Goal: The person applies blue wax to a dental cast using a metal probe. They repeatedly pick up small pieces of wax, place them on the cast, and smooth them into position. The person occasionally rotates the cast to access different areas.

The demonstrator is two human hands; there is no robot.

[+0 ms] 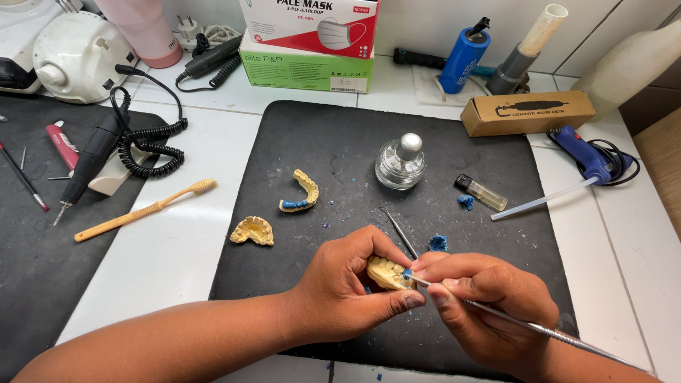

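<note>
Two dental casts [252,230] on mat [340,142], glass burner [401,162] right, boxes [308,42] behind

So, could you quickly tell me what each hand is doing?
Left hand: closed on the yellow cast.
Right hand: closed on the metal tool.

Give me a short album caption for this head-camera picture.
Left hand holds a yellow dental cast while right hand works blue wax with a metal tool.

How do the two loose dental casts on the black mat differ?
The arch-shaped cast carries blue wax along one end; the fuller cast shows none. The arch-shaped cast is a thin open curve lying well onto the black mat; the fuller cast is blockier and sits at the mat's left edge. Both are yellow stone, untouched by either hand.
</note>
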